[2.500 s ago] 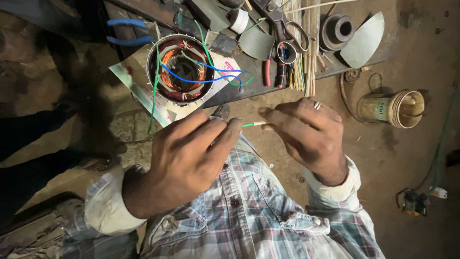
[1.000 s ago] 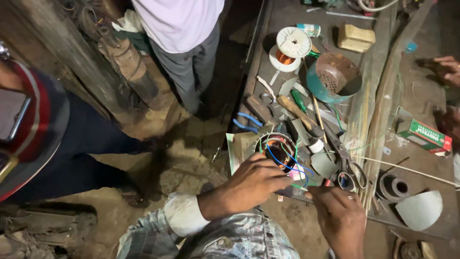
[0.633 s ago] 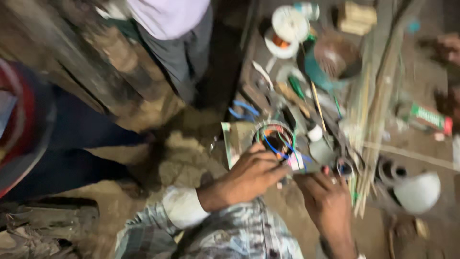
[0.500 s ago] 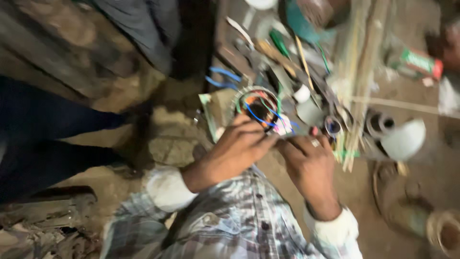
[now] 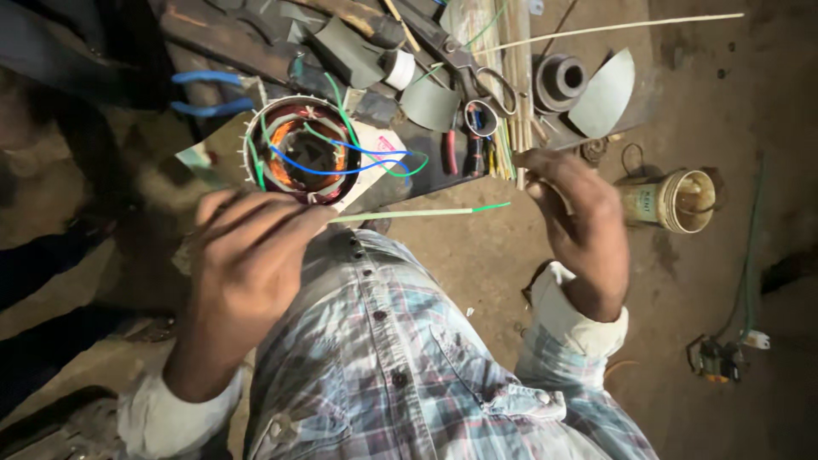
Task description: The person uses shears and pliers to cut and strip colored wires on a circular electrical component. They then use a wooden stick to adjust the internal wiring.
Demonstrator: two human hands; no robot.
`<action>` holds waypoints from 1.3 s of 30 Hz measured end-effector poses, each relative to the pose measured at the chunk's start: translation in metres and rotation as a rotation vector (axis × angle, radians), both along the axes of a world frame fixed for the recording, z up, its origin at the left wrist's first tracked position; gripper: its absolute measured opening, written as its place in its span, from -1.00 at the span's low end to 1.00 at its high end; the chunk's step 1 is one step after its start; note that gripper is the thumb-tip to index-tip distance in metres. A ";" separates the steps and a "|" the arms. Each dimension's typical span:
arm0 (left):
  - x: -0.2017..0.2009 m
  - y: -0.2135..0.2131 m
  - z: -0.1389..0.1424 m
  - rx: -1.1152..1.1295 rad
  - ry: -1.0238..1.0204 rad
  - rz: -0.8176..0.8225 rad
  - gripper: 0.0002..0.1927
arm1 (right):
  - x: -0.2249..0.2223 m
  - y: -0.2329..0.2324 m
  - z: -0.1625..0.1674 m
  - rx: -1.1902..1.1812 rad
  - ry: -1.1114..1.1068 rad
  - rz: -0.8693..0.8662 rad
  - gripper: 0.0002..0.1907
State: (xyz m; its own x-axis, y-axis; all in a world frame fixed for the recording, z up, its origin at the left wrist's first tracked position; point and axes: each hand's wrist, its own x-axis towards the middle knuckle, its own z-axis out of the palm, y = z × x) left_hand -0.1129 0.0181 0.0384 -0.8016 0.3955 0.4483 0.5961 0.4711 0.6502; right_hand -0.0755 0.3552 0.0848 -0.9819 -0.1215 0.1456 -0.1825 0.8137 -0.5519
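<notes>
While the left hand (image 5: 247, 255) pinches one end of the thin sleeve (image 5: 409, 213), which juts right above the shirt, the right hand (image 5: 573, 213) curls at the stick bundle (image 5: 509, 128); its grasp is unclear. Best keep the sleeve level, near the stator (image 5: 302, 149).

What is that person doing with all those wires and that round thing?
A person in a checked shirt holds a thin pale sleeve with a green tip in the left hand. The right hand reaches toward a bundle of thin sticks on the bench. Just ahead sits a round motor winding with copper coils and blue and green wires sticking out. Scissors, blue-handled pliers and a small tin lie around it.
</notes>
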 end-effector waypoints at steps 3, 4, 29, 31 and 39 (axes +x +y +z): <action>-0.001 0.002 -0.003 0.019 0.002 -0.001 -0.77 | 0.002 0.000 -0.010 -0.106 -0.093 0.025 -0.71; 0.000 0.001 -0.004 0.020 0.004 0.005 -0.76 | 0.004 -0.004 -0.013 -0.124 -0.136 0.039 -0.70; 0.030 0.019 -0.032 0.057 0.261 -0.077 -0.69 | 0.049 -0.023 -0.043 -0.499 0.238 0.060 -0.61; 0.027 0.014 -0.036 0.040 0.121 -0.080 -0.73 | 0.046 -0.027 -0.041 -0.508 0.220 0.035 -0.60; 0.017 -0.002 -0.029 0.017 0.008 -0.251 -0.62 | 0.039 -0.026 -0.017 -0.122 -0.250 -0.005 -0.77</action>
State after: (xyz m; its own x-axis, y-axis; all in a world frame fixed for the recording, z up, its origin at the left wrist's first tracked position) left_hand -0.0961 0.0157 0.0095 -0.6759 0.5738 0.4624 0.6978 0.2966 0.6520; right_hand -0.0368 0.3293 0.0675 -0.9896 -0.1132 -0.0883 -0.0244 0.7388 -0.6735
